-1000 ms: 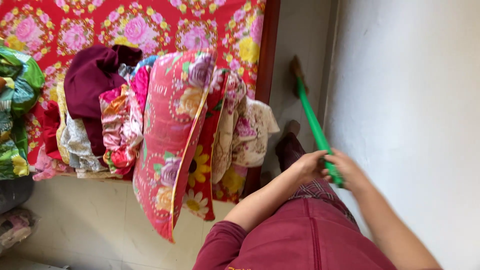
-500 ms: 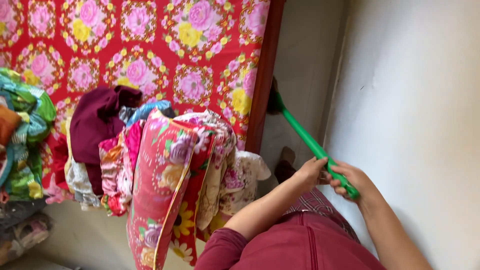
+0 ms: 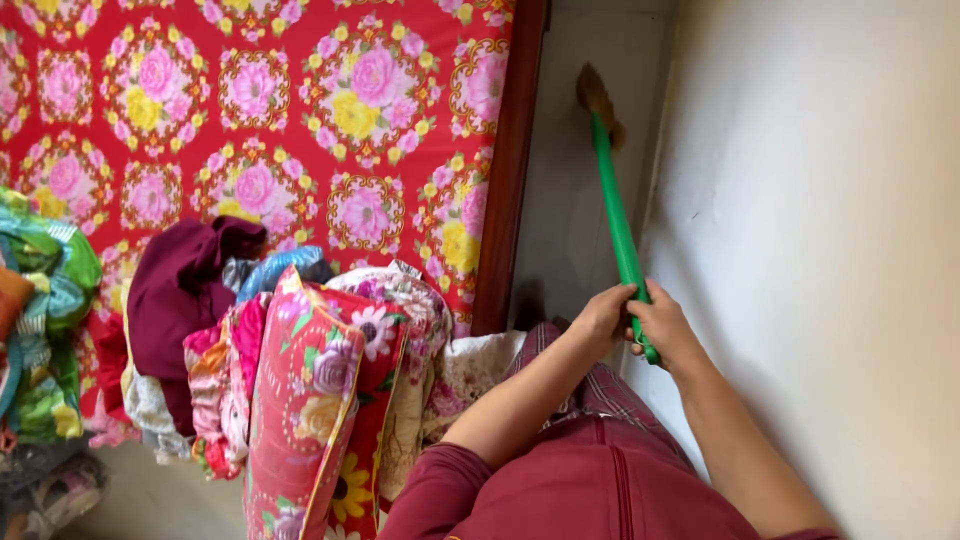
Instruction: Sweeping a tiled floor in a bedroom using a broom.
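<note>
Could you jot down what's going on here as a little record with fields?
Left hand: fingers wrapped around the green broom handle
Right hand: grips the same handle, just below the left
Broom head: brown bristles on the narrow floor strip between bed and wall
Bed cover: red with pink and yellow flowers
On the bed: stacked floral pillows, heap of clothes
Wall: pale, plain

I see a broom (image 3: 618, 215) with a slim, bright green handle and a tan bristle head. It slants from about five o'clock up toward twelve, head resting on the grey floor strip between the bed's wooden edge and the wall.
</note>
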